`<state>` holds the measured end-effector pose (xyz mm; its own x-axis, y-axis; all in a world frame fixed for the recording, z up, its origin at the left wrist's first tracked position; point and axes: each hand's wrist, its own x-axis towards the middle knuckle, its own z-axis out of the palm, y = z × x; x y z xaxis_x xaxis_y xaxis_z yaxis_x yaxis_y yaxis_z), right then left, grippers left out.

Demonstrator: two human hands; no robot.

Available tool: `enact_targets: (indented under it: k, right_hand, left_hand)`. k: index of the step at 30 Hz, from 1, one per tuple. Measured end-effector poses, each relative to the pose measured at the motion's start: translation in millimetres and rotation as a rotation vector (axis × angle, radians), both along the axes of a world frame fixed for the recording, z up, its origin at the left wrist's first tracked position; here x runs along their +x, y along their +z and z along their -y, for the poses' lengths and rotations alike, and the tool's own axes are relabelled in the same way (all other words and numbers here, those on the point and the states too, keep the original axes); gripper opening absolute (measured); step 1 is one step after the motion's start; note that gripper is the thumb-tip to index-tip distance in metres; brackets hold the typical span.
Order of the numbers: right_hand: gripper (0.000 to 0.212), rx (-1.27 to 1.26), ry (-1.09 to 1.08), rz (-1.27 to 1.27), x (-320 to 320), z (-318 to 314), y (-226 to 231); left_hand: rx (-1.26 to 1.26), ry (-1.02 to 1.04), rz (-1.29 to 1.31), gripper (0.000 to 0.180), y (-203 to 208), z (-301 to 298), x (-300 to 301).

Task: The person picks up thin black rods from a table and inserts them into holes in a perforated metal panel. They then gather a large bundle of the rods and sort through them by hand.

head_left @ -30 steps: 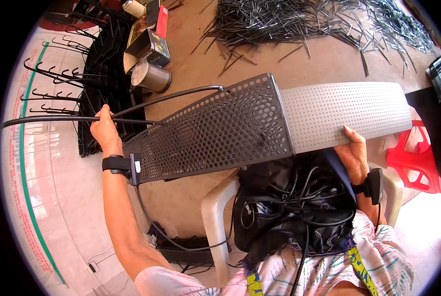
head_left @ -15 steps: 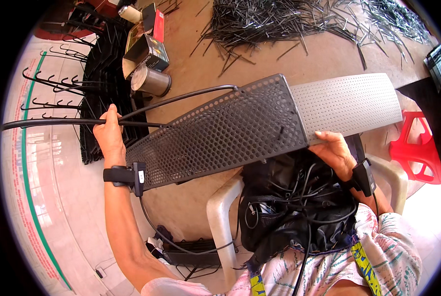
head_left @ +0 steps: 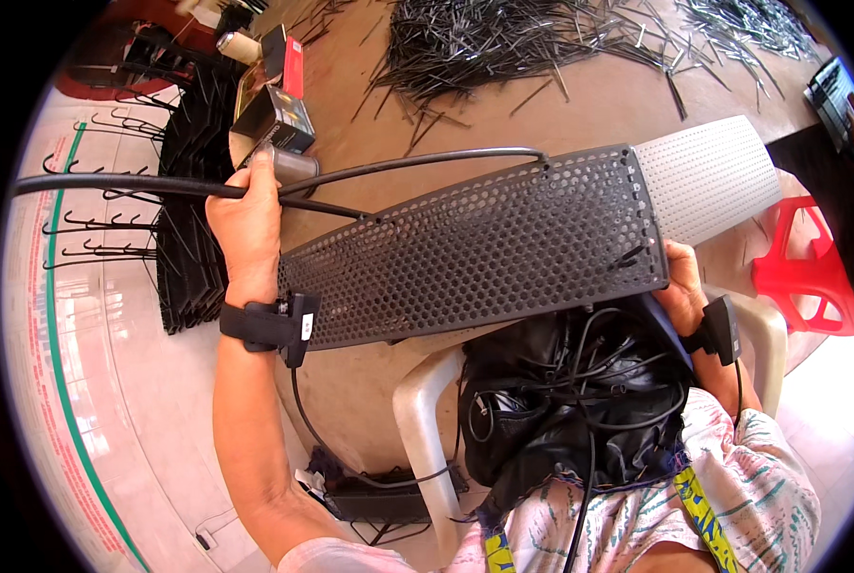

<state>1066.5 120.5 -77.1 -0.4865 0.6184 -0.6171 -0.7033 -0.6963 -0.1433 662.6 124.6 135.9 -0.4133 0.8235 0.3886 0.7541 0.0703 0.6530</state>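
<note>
A long black perforated metal panel [head_left: 474, 248] is held up in front of me, slightly tilted. Black rods [head_left: 112, 183] join its upper edge and run out past its left end. My left hand [head_left: 247, 220] is closed round these rods where they come together. At the panel's right end, my right hand [head_left: 680, 286] grips the lower corner, its fingers partly hidden behind the panel. A pale grey perforated sheet [head_left: 708, 177] shows beyond that end, partly covered by the black panel.
Across the brown table [head_left: 350, 124] lies a heap of thin black strips [head_left: 484, 48]. A box [head_left: 272, 116] and a metal tin [head_left: 295, 166] stand by its left edge. Stacked black panels with hooks [head_left: 193, 220] are at left, a red stool [head_left: 799, 272] at right. A black bag [head_left: 570, 392] covers my lap.
The black panel has shifted to the right and covers more of the pale sheet. Both hands have moved right with it, the left also slightly upward.
</note>
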Motion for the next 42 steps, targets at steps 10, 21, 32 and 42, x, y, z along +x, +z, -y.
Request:
enact_targets:
  k: [10, 21, 32, 42]
  right_hand:
    - [0.017, 0.216, -0.274, 0.122, 56.2, -14.8, -1.4]
    - [0.026, 0.122, -0.367, 0.020, 72.3, -29.3, -20.3]
    - [0.031, 0.239, -0.254, -0.152, 75.9, -42.4, -21.7]
    - [0.032, 0.245, -0.199, -0.054, 85.8, -52.4, -22.0]
  left_hand:
    - [0.001, -0.092, -0.202, 0.036, 0.1, -48.7, 59.3]
    - [0.018, -0.154, -0.179, 0.045, -7.5, -65.2, 63.5]
    - [0.034, -0.146, -0.317, 0.043, -8.6, -63.0, 69.0]
    - [0.026, -0.098, -0.252, 0.041, -9.6, -64.4, 74.0]
